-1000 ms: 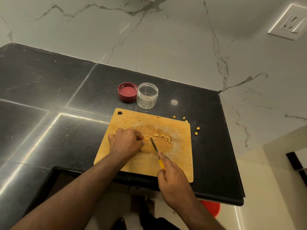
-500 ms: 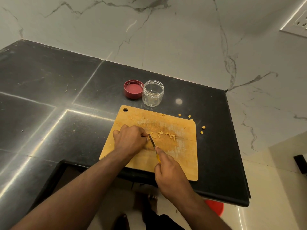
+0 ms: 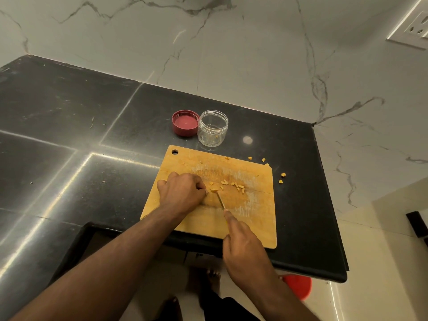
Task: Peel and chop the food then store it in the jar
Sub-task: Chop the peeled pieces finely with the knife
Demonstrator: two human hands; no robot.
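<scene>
A wooden cutting board [image 3: 254,223] is shown lying on a black stone countertop [image 3: 81,135], its near edge close to the counter's front edge and a hanging hole at its far left corner. The left hand [image 3: 181,191] is placed knuckles-up on the left-centre of the board with its fingers curled under and bunched at the fingertips; whatever is pinned beneath them is hidden, so it cannot be told whether a piece of food is held. The right hand [image 3: 245,249] is wrapped around the handle of a small knife [image 3: 221,200] — the index finger is laid along the top, and the thin blade is angled away from the viewer with its tip just beside the left fingertips. A loose scatter of chopped food pieces [image 3: 231,185], small and yellow-orange, is seen on the board immediately right of the left hand, beyond the blade tip. A few stray bits [image 3: 282,177] lie off the board on the countertop near its far right corner. Behind the board, a clear plastic jar [image 3: 213,128] stands upright and uncapped — one or two yellow fragments appear inside it — and a red lid [image 3: 185,122] is set inner-side up, touching or just beside the jar on its left. A marble-patterned wall [image 3: 231,54] rises behind the counter, a wall socket [image 3: 414,31] at the upper right, and a red object [image 3: 298,286] is partly visible on the floor below the counter edge.
</scene>
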